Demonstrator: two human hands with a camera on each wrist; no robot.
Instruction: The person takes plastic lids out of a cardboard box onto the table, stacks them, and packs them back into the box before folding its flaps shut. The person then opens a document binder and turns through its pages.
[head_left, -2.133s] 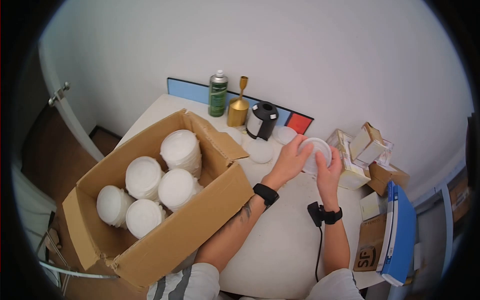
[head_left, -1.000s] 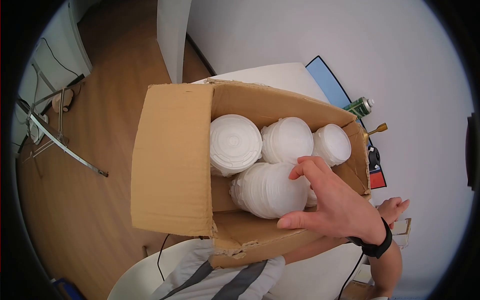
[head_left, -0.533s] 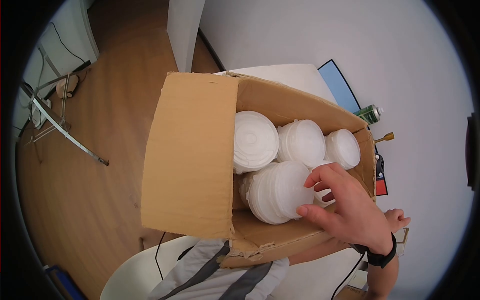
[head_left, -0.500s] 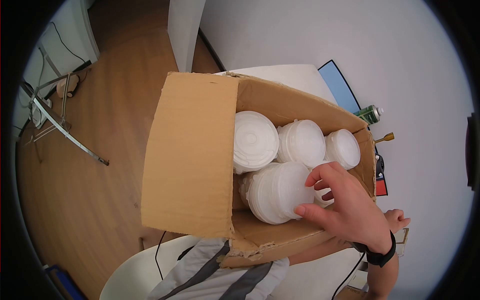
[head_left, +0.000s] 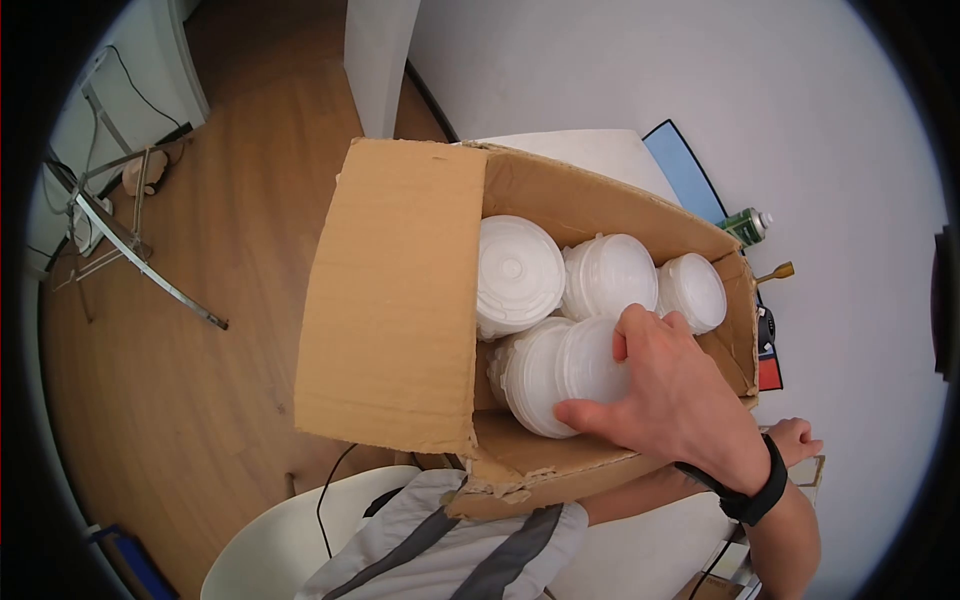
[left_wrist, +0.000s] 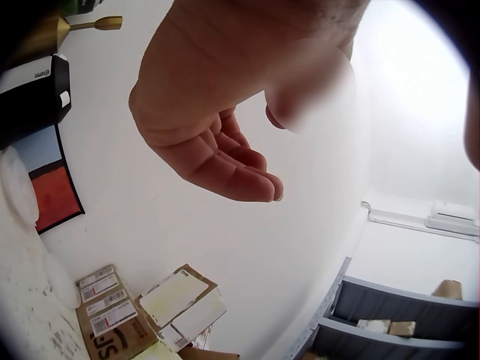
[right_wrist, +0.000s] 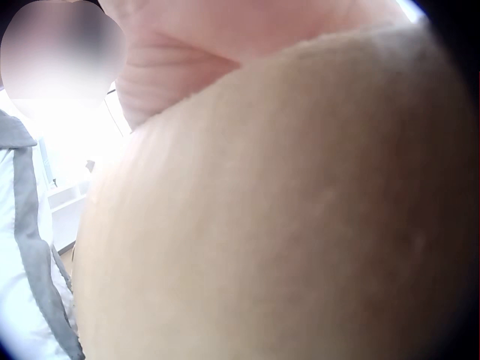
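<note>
at the near side of the cardboard box (head_left: pixel 390 300), the fingers (head_left: pixel 632 335) and thumb of the right hand (head_left: pixel 680 385) curl over the end of the near white stack (head_left: pixel 530 380), seemingly pinching its rim. half a second ago they were more loosely poised at that end; now the thumb lies farther left along the rim and the end piece shows a step from the pieces behind it. so the reach looks to have become a hold. the stack lies tilted inside the box, its end toward the right. the right wrist view is mostly blurred skin and cannot confirm the grip.

beyond it, along the far wall of the box, are the left white stack (head_left: pixel 520 270), the middle white stack (head_left: pixel 612 275) and the right white stack (head_left: pixel 697 292).

outside the box, to the right, the left hand (head_left: pixel 795 442) hangs with its fingers loosely bent, holding nothing. a green can (head_left: pixel 745 227) and a gold stem (head_left: pixel 778 272) show past the box's right end.
</note>
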